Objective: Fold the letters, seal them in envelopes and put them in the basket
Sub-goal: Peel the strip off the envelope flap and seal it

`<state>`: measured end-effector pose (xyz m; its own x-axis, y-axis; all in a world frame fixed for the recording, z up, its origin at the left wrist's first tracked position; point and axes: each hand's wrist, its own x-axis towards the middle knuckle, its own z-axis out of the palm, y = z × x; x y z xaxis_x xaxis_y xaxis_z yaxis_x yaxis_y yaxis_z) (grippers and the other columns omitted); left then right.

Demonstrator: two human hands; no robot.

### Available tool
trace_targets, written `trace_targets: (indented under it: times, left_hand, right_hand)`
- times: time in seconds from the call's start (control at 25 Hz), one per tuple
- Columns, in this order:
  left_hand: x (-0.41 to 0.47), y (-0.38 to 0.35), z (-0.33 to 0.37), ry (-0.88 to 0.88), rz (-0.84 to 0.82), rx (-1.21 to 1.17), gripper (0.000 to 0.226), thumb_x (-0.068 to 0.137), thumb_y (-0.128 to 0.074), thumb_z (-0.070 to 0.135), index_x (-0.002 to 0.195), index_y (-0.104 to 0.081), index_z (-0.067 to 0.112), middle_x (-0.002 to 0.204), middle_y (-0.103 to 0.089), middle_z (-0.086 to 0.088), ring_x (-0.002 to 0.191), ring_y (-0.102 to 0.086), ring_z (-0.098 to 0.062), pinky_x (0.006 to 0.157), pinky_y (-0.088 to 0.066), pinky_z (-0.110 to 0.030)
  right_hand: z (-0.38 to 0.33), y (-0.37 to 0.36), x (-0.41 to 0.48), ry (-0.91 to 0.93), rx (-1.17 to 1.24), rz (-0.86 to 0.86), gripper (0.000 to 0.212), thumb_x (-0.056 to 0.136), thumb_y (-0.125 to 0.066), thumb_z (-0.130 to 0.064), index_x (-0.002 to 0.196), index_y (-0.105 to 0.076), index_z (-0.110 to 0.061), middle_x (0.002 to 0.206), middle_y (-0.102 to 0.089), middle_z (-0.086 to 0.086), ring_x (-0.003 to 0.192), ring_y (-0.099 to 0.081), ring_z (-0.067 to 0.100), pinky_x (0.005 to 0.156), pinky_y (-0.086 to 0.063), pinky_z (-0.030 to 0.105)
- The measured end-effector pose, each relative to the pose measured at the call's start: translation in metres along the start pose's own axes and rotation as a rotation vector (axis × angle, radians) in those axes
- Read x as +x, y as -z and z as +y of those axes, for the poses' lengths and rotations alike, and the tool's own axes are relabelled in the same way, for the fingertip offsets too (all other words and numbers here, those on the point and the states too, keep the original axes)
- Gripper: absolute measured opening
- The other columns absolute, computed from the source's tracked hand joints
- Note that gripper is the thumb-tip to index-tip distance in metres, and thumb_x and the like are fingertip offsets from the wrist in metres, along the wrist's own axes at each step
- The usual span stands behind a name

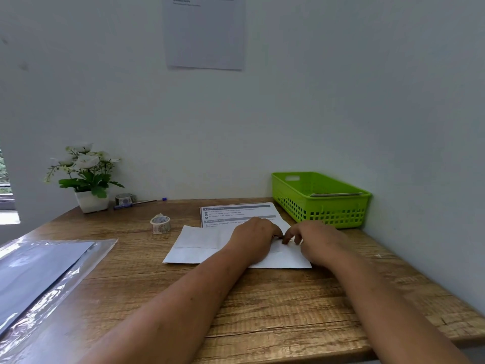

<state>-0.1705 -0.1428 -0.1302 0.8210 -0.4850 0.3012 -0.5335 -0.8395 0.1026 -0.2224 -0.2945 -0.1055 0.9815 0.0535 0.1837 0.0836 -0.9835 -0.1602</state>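
White sheet (199,245) (a letter, prob.) lies flat mid-worktop, nearer the far edge, and partly overlaps a printed instruction page (236,212) behind it. Both your hands are on its right half. Left hand (253,236) sits palm-down w/ fingers bent. The back of the hand hides the tips, so can't tell if it pinches or just presses. Right hand (319,241) has fingers curled, tips down on the paper, which looks like a pinch at a fold or edge.

Handling: paper is light, thin and floppy, it creases for good and will skid on the wood. Pin it w/ one flat palm, take it at a corner or edge w/ the other, and run the crease outward.

Green basket (338,214) sits in the far right corner against the walls, w/ a flat pale item across its rim. Can't tell if that's an envelope.

The worktop (262,311) is grained wood, matte, w/ a rough-looking near edge. A patterned tape roll (160,224) sits left of the sheet. In the far left corner are potted flowers (86,177), a 2nd tape roll (124,198) and a pen (136,204). A glossy plastic sleeve (52,271) lies at the left edge. Walls are plain and pale, w/ a notice (204,32) pinned above.
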Motion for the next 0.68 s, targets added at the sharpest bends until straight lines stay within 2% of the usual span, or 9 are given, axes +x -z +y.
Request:
trace_targets:
  times: [0.16, 0.28, 0.4, 0.52, 0.68]
  left_hand:
    - [0.0005, -0.0004, 0.0007, -0.009, 0.007, 0.016, 0.040, 0.094, -0.041, 0.011, 0.120, -0.059, 0.034, 0.126, -0.058, 0.005, 0.119, -0.047, -0.020, 0.092, -0.047, -0.042]
    - [0.0006, -0.0012, -0.0003, -0.007, 0.013, 0.019, 0.039, 0.094, -0.041, 0.012, 0.120, -0.059, 0.035, 0.126, -0.057, 0.006, 0.119, -0.047, -0.019, 0.092, -0.047, -0.042]
    - [0.0005, -0.0026, -0.0014, -0.008, 0.025, 0.025, 0.039, 0.095, -0.039, 0.015, 0.121, -0.058, 0.037, 0.126, -0.057, 0.007, 0.119, -0.047, -0.018, 0.091, -0.047, -0.041]
    - [0.0003, -0.0027, -0.0013, -0.009, 0.030, 0.018, 0.041, 0.094, -0.038, 0.014, 0.121, -0.058, 0.037, 0.127, -0.057, 0.007, 0.119, -0.047, -0.018, 0.091, -0.047, -0.041]
    - [-0.0004, -0.0028, -0.0011, -0.004, 0.027, 0.018, 0.042, 0.093, -0.037, 0.012, 0.121, -0.059, 0.035, 0.127, -0.057, 0.007, 0.119, -0.046, -0.019, 0.090, -0.047, -0.041]
  right_hand:
    - [0.0001, 0.0015, -0.0007, -0.044, -0.165, 0.105, 0.038, 0.089, -0.050, -0.009, 0.105, -0.066, -0.040, 0.120, -0.061, -0.003, 0.103, -0.061, 0.021, 0.072, -0.044, 0.029]
    - [0.0016, 0.0017, -0.0028, -0.083, -0.231, 0.168, 0.034, 0.085, -0.052, -0.006, 0.105, -0.068, -0.030, 0.115, -0.063, 0.000, 0.100, -0.062, 0.023, 0.069, -0.040, 0.028]
    - [0.0018, -0.0006, -0.0026, -0.047, -0.157, 0.192, 0.039, 0.088, -0.051, -0.007, 0.107, -0.066, -0.038, 0.122, -0.060, -0.002, 0.103, -0.061, 0.023, 0.069, -0.041, 0.029]
    - [0.0002, -0.0033, -0.0003, -0.005, -0.127, 0.100, 0.054, 0.087, -0.042, 0.000, 0.109, -0.063, -0.045, 0.127, -0.055, -0.003, 0.108, -0.059, 0.023, 0.075, -0.046, 0.033]
    - [-0.0009, -0.0006, -0.0021, -0.045, -0.188, 0.153, 0.032, 0.088, -0.052, -0.012, 0.101, -0.067, -0.037, 0.120, -0.060, -0.001, 0.100, -0.062, 0.022, 0.066, -0.038, 0.029]
